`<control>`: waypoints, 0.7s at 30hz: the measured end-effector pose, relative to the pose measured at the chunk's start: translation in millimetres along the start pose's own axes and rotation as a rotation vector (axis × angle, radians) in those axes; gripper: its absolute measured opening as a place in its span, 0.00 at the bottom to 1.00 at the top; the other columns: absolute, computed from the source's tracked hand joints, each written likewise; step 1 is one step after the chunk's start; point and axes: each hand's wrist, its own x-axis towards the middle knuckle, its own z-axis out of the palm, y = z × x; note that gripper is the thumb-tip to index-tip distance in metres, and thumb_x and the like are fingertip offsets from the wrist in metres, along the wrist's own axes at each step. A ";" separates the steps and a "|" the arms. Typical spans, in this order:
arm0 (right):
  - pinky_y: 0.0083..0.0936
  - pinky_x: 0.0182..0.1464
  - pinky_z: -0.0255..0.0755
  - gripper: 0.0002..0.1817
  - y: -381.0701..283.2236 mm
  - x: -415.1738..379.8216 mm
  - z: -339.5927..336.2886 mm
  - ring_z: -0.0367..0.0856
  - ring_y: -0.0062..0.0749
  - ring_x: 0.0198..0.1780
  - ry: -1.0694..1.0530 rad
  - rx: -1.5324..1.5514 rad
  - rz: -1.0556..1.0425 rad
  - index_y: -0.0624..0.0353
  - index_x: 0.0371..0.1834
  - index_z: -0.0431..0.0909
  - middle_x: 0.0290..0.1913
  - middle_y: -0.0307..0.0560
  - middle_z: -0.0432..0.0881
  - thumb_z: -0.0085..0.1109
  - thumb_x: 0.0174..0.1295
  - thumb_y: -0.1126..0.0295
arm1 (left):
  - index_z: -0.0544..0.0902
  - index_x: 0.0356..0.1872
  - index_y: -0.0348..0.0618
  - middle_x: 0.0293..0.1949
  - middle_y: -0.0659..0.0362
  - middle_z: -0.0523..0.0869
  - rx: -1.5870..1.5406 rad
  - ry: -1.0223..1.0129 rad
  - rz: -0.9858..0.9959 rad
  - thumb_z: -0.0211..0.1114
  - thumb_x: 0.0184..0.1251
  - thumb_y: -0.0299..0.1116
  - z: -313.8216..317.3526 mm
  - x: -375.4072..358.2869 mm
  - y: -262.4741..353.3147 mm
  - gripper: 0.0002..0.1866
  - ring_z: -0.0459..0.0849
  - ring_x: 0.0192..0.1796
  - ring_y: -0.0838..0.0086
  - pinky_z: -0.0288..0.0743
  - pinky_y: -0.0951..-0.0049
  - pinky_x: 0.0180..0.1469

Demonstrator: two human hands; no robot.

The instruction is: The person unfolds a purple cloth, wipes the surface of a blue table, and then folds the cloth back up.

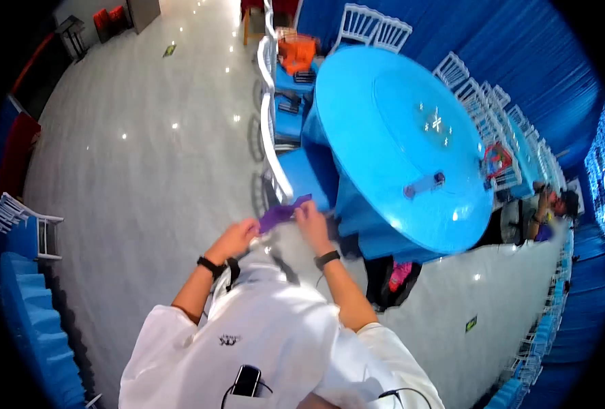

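Observation:
A purple strip of cloth (pixel 277 216) stretches between my two hands, in front of my white shirt. My left hand (pixel 242 236) pinches its left end, fingers closed. At the other end, the fingers of my right hand (pixel 309 219) are closed on the cloth near its upper corner. Each wrist wears a black band. Just beyond the cloth stands a white chair (pixel 275 153) with a blue seat, beside the round table (pixel 357 136) covered in bright blue cloth.
On the table lies a purple-and-clear object (pixel 425 185) I cannot make out. A black bag (pixel 392 286) with something pink rests on the floor by the table. An orange item (pixel 297 54) lies on a farther chair. Another person (pixel 541 218) is at the right, among white chairs.

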 end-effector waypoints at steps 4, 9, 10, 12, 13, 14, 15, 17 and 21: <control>0.45 0.46 0.74 0.16 -14.9 84.6 37.8 0.80 0.58 0.45 -0.047 -0.056 -0.172 0.60 0.49 0.73 0.43 0.60 0.82 0.57 0.66 0.61 | 0.76 0.48 0.35 0.37 0.51 0.86 -0.172 0.014 -0.083 0.53 0.75 0.28 -24.8 38.9 -13.4 0.08 0.88 0.44 0.68 0.79 0.70 0.44; 0.44 0.58 0.71 0.28 -14.6 84.3 56.9 0.75 0.61 0.56 -0.123 -0.102 -0.218 0.67 0.64 0.64 0.55 0.69 0.75 0.57 0.63 0.65 | 0.72 0.55 0.32 0.43 0.53 0.83 -0.753 0.420 -0.221 0.53 0.74 0.23 -60.4 84.3 -30.3 0.12 0.86 0.45 0.68 0.81 0.73 0.49; 0.44 0.59 0.70 0.30 -12.7 77.8 51.9 0.73 0.62 0.58 -0.142 -0.123 -0.238 0.68 0.65 0.63 0.57 0.70 0.73 0.57 0.62 0.66 | 0.72 0.54 0.31 0.43 0.53 0.82 -0.755 0.450 -0.180 0.53 0.73 0.22 -64.7 96.5 -28.9 0.12 0.85 0.46 0.69 0.81 0.72 0.52; 0.45 0.57 0.71 0.31 -5.4 66.4 47.2 0.73 0.62 0.57 -0.147 -0.218 -0.303 0.69 0.66 0.62 0.58 0.70 0.71 0.57 0.61 0.67 | 0.72 0.54 0.30 0.44 0.52 0.82 -0.751 0.475 -0.199 0.52 0.73 0.22 -60.9 128.7 -39.0 0.11 0.84 0.47 0.70 0.81 0.71 0.53; 0.45 0.56 0.71 0.32 -17.6 64.3 31.9 0.74 0.62 0.56 -0.263 -0.183 -0.224 0.69 0.66 0.61 0.57 0.69 0.72 0.57 0.61 0.67 | 0.76 0.51 0.31 0.44 0.53 0.84 -0.752 0.508 -0.150 0.53 0.72 0.21 -61.9 140.8 -31.1 0.10 0.85 0.46 0.72 0.80 0.74 0.51; 0.46 0.55 0.72 0.32 -33.3 64.2 16.0 0.74 0.61 0.54 -0.379 -0.152 -0.147 0.70 0.67 0.61 0.56 0.68 0.72 0.57 0.61 0.67 | 0.76 0.51 0.31 0.44 0.53 0.84 -0.747 0.503 -0.138 0.53 0.72 0.21 -64.7 156.2 -27.7 0.10 0.85 0.46 0.72 0.80 0.74 0.51; 0.46 0.54 0.72 0.35 -33.3 66.6 12.8 0.75 0.62 0.52 -0.394 -0.186 -0.160 0.72 0.68 0.59 0.53 0.67 0.73 0.59 0.60 0.66 | 0.76 0.51 0.31 0.44 0.53 0.85 -0.708 0.523 -0.095 0.53 0.72 0.20 -66.3 172.5 -24.1 0.10 0.85 0.46 0.73 0.80 0.75 0.51; 0.46 0.54 0.72 0.37 -29.1 76.4 14.9 0.75 0.62 0.52 -0.387 -0.219 -0.203 0.73 0.68 0.58 0.53 0.68 0.73 0.59 0.60 0.65 | 0.77 0.49 0.33 0.43 0.51 0.86 -0.680 0.542 -0.049 0.55 0.68 0.20 -63.9 205.2 -25.4 0.11 0.85 0.48 0.67 0.78 0.70 0.52; 0.47 0.59 0.71 0.39 -35.9 115.6 49.5 0.69 0.63 0.62 -0.377 -0.253 -0.289 0.75 0.69 0.55 0.58 0.70 0.71 0.59 0.59 0.63 | 0.76 0.52 0.35 0.50 0.44 0.81 -0.121 0.480 0.025 0.58 0.65 0.26 -72.3 244.9 -21.1 0.15 0.82 0.53 0.52 0.77 0.59 0.54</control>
